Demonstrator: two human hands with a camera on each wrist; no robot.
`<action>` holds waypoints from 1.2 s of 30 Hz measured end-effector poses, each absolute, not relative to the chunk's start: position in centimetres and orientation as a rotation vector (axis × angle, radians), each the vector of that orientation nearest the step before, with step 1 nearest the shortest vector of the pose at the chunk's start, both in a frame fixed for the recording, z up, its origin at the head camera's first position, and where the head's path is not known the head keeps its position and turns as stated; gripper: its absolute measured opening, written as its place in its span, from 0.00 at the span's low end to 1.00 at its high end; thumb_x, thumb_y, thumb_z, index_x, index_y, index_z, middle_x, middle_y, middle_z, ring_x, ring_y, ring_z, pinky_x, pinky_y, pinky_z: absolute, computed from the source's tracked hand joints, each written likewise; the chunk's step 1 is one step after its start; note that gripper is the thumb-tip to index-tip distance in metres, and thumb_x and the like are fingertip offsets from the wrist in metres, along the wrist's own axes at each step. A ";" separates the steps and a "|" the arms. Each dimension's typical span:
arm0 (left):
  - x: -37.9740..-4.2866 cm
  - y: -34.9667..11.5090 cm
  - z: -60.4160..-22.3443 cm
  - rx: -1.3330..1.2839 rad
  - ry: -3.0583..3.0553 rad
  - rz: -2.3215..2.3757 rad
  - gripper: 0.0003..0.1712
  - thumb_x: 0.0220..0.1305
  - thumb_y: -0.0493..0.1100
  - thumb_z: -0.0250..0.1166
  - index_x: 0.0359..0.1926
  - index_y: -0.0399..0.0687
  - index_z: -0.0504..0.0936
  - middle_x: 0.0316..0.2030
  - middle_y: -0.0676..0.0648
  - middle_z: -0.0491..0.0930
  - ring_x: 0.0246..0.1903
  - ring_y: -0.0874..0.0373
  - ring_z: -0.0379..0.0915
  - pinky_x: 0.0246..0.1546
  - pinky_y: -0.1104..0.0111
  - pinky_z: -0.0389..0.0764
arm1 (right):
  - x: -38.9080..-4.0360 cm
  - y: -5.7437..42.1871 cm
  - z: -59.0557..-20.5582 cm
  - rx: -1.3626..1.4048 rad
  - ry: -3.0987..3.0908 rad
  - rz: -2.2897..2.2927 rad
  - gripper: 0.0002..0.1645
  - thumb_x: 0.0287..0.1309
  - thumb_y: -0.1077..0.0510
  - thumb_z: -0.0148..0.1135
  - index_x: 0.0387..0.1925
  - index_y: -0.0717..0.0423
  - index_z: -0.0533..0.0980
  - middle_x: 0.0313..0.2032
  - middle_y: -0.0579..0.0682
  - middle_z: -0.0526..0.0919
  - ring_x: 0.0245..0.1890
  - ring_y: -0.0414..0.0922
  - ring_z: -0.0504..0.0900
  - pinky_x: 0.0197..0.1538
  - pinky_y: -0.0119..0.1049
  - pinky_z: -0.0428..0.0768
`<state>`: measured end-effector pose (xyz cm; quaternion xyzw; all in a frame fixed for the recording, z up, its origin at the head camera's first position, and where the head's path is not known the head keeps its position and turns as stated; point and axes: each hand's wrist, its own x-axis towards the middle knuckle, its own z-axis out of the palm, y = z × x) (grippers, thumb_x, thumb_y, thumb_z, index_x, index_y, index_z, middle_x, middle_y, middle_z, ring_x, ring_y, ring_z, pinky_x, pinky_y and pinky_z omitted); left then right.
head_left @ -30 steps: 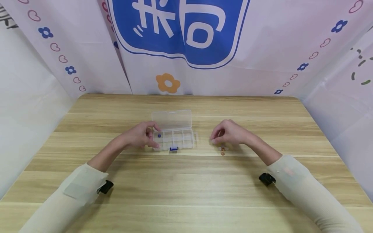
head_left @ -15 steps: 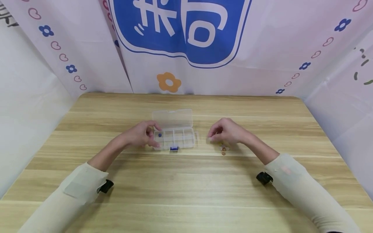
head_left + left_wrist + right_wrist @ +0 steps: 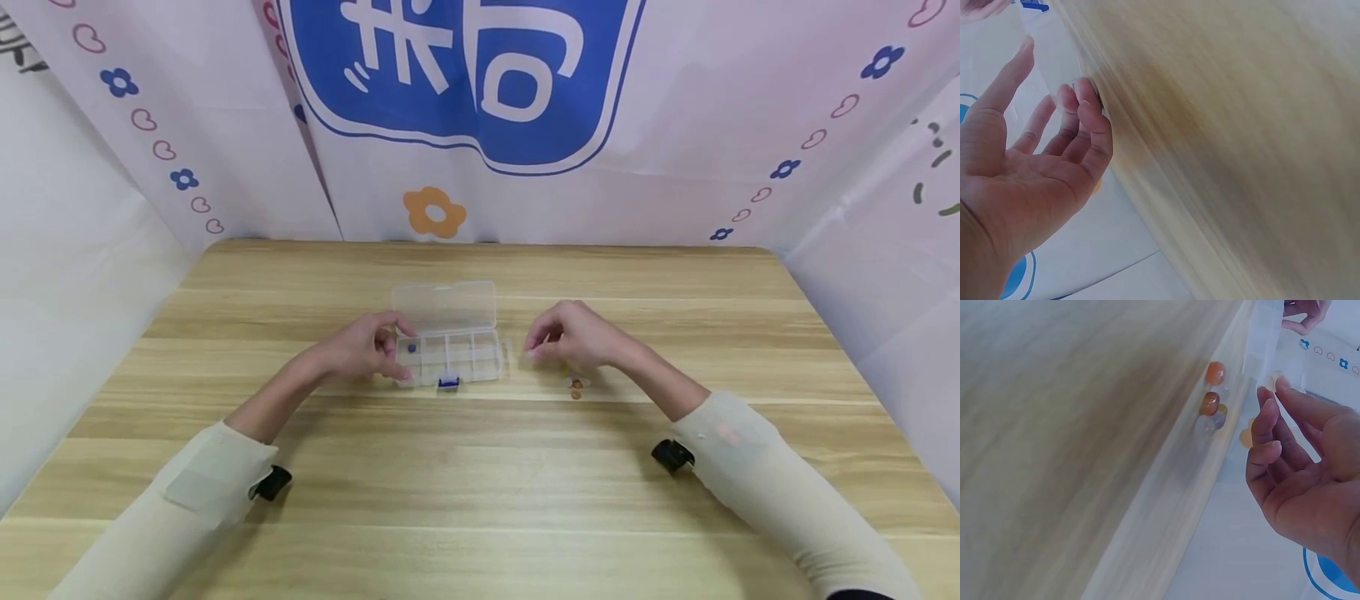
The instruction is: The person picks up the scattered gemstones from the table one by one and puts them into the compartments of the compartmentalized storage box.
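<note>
A clear plastic compartment box (image 3: 485,367) stands on the table with its lid (image 3: 444,306) folded back and a blue latch (image 3: 448,382) at the front. One dark blue bead (image 3: 412,348) sits in its back left compartment. My left hand (image 3: 356,346) grips the box's left end between thumb and index finger. To the right of the box, my right hand (image 3: 573,333) pinches a small pale bead (image 3: 1272,380) between thumb and fingertip, a short gap from the box's right end. Below that hand lie several loose beads, among them an orange bead (image 3: 1215,373) and a brown-orange bead (image 3: 1210,404).
The wooden table (image 3: 465,483) runs back to a white printed cloth (image 3: 600,200) hanging behind it. White cloth also closes off both sides. A black wrist mount (image 3: 672,456) sticks out under the right sleeve, another mount (image 3: 271,483) under the left.
My right hand has moved left with the pale bead, away from the loose beads and closer to the box. The left hand has kept its place on the box.
</note>
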<state>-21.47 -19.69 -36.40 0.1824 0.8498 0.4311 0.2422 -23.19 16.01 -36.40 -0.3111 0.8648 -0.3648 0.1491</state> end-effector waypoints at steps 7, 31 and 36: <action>-21.4 -19.8 -36.6 0.526 2.321 1.193 0.34 0.58 0.32 0.76 0.62 0.29 0.70 0.27 0.45 0.75 0.24 0.59 0.67 0.25 0.69 0.75 | -23.1 15.1 -35.9 -0.970 2.477 -1.060 0.02 0.62 0.65 0.71 0.34 0.59 0.88 0.33 0.46 0.89 0.33 0.42 0.84 0.40 0.36 0.82; -21.2 -19.6 -36.5 0.542 2.351 1.169 0.34 0.59 0.32 0.76 0.62 0.29 0.71 0.27 0.45 0.75 0.24 0.59 0.66 0.24 0.71 0.71 | -23.6 10.9 -35.1 -1.099 2.447 -1.090 0.03 0.63 0.64 0.72 0.34 0.61 0.87 0.32 0.48 0.89 0.33 0.44 0.85 0.40 0.34 0.83; -21.1 -19.5 -36.3 0.533 2.355 1.164 0.34 0.59 0.33 0.76 0.63 0.29 0.71 0.27 0.45 0.74 0.24 0.59 0.66 0.24 0.70 0.71 | -23.8 9.5 -35.2 -1.092 2.426 -1.107 0.02 0.62 0.66 0.72 0.35 0.63 0.87 0.33 0.49 0.89 0.34 0.46 0.86 0.39 0.33 0.83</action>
